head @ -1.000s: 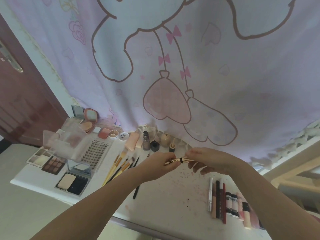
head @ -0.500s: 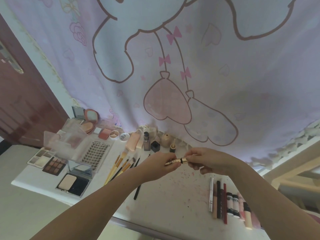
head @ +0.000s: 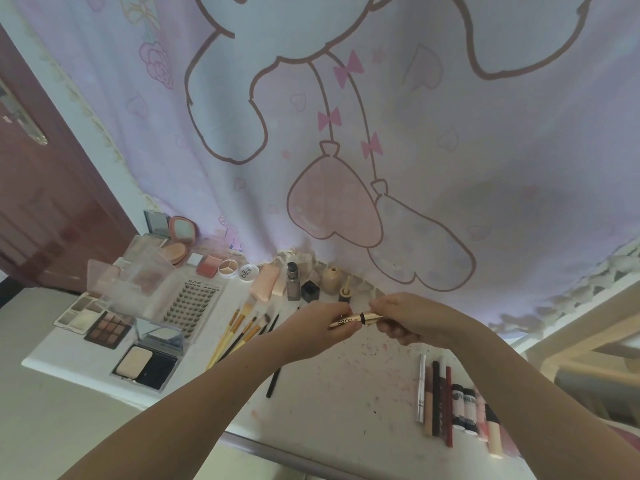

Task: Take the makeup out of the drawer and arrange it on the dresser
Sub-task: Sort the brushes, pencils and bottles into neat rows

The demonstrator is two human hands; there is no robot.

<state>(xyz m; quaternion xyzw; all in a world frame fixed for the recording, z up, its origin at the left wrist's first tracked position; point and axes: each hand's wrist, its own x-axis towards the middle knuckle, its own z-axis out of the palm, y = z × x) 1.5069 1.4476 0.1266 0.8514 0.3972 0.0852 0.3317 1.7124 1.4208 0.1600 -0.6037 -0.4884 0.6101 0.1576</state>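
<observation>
Fingers (head: 349,323) of both hands still pinch gold tube (head: 356,319), one end each | tube hardly moved, held above bench (head: 329,393) | placing still waits

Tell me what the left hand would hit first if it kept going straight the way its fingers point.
The left hand points rightward along the gold tube, so it would probably meet the right hand gripping the tube's other end. They look level, though depth is uncertain.

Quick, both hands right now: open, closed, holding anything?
Left hand: closed, pinching one end of the gold makeup tube.
Right hand: closed, gripping the other end of the same tube.
</observation>
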